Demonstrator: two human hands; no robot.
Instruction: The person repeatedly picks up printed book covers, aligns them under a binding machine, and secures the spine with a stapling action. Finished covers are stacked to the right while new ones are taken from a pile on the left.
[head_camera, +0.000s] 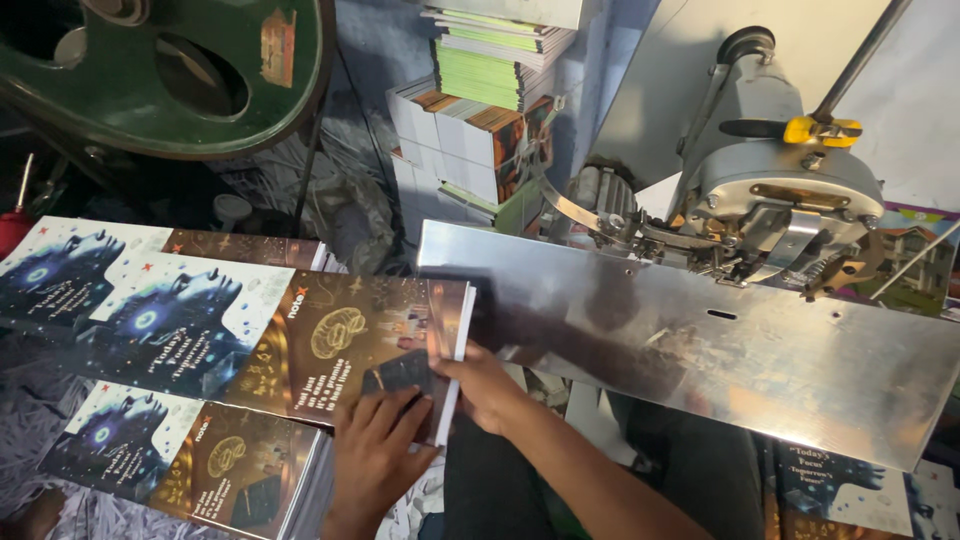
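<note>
Hands at a stack of printed notebook covers (350, 345) beside a steel machine plate (700, 340). Left hand (375, 455) lies flat on the top cover, fingers spread, gripping nothing. Right hand (485, 385) pinches the stack's white right edge between thumb and fingers. Second cover stack (190, 450) lies lower left; stitching head (780, 200) stands above the plate; shredded paper (30, 400) lies at far left.

Dim, uneven light; glare on the steel plate (700, 340); corners dark.

Left hand (375, 450) flat on notebook cover (345, 345); right hand (485, 385) grips edge.
</note>
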